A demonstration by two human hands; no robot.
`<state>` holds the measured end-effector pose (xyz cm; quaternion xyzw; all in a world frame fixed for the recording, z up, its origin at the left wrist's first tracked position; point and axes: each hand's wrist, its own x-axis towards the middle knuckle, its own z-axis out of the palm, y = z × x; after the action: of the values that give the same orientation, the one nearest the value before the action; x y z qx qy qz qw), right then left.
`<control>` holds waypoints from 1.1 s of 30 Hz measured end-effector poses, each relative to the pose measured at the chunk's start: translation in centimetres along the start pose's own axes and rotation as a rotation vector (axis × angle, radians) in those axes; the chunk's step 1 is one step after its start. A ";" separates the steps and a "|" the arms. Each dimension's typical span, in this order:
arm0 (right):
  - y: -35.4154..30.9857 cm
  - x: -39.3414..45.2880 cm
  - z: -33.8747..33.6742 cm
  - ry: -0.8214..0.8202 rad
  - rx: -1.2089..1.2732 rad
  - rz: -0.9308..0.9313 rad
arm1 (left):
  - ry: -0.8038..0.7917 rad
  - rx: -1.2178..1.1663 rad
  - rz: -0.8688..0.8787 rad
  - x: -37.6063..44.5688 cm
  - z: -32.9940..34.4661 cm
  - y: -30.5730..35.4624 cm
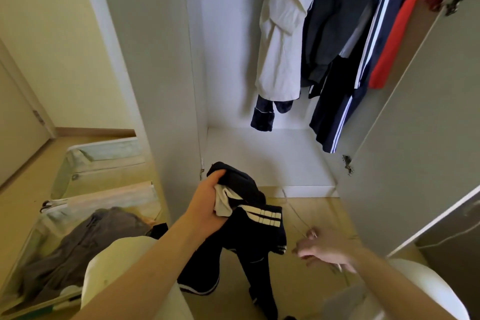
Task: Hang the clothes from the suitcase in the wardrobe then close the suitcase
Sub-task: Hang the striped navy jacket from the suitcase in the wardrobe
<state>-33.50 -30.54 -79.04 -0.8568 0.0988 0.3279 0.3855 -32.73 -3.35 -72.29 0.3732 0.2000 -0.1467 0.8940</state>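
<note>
White laminate wardrobe (259, 158): I see smooth flat panels, both doors swung open, a bare white floor board inside, metal hinges on the door edges.
Hanging clothes (337, 41): a creased white garment, dark navy pieces with white stripes and a red one hang packed toward the right side, all limp cloth; the rail itself is out of my view.
Suitcase (85, 189): a pale hard shell, open on the floor at my left, beside the left wardrobe door, with a glossy lining.
Grey garment (85, 241): soft, crumpled and matte, it lies in the near half of the suitcase, not yet hung.
Navy trousers (249, 226): the piece in hand, held in front of the wardrobe above the floor. I judge them light, floppy and not slippery; the white-striped legs droop downward. The waistband is the sensible place to take hold so they fold evenly over a hanger bar.
Left hand (207, 205): my grip here is clenched round the bunched top of the trousers, along with a bit of white fabric.
Right hand (322, 249): motion-blurred; the fingers look curled round a thin wire hanger (296, 218), but I cannot tell for sure that they hold it.
Wire hanger: thin, stiff, springy, likely to snag cloth.
</note>
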 end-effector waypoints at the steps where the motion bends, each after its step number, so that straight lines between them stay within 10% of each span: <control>1: -0.1 0.3 0.2 0.044 0.013 -0.060 | -0.002 -0.020 -0.017 0.2 0.3 -0.3; 9: -1.6 3.3 1.1 0.354 0.190 -0.344 | -0.069 0.012 -0.095 1.5 2.5 -2.3; 14: -3.1 2.9 -0.4 0.515 0.307 -0.354 | 0.115 0.484 -0.083 4.5 -2.0 -0.8; 20: -3.6 3.1 0.0 0.449 0.351 -0.373 | 0.310 1.359 0.205 7.0 -6.5 -2.8; 25: -4.2 3.3 0.7 0.399 0.310 -0.409 | -0.230 1.451 0.088 5.2 -4.0 -8.2; 28: -4.5 3.2 0.7 0.359 0.297 -0.421 | -0.149 1.747 0.241 6.7 -5.1 -9.6; 33: -3.6 2.8 -0.3 0.351 0.238 -0.413 | 0.078 1.604 0.167 8.7 -6.5 -6.8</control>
<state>-29.65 -28.07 -78.55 -0.8512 0.0252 0.0755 0.5187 -29.52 -4.23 -84.63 0.9197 0.0361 -0.1651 0.3543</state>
